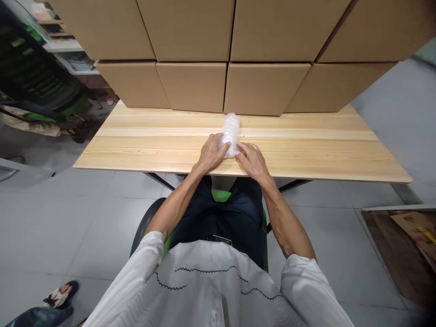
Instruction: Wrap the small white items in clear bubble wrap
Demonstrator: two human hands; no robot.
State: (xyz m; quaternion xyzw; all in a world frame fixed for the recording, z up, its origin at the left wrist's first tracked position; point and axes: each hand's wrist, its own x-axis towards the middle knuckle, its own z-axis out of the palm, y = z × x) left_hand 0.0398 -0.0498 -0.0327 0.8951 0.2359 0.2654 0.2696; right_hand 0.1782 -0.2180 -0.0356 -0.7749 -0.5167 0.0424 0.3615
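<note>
A roll of clear bubble wrap (230,129) lies on the light wooden table (306,150), running away from me near the table's middle. My left hand (211,152) grips the roll's near end from the left, fingers curled over it. Just right of that end, my right hand (252,161) rests on the tabletop, its fingertips touching the roll's near end. Whether anything is wrapped inside the roll cannot be made out.
Two rows of brown cardboard boxes (190,86) form a wall along the table's far edge. A green and black chair (37,81) stands at the far left. Another person's foot (61,295) shows at the bottom left. Flattened cardboard (415,236) lies on the floor, right.
</note>
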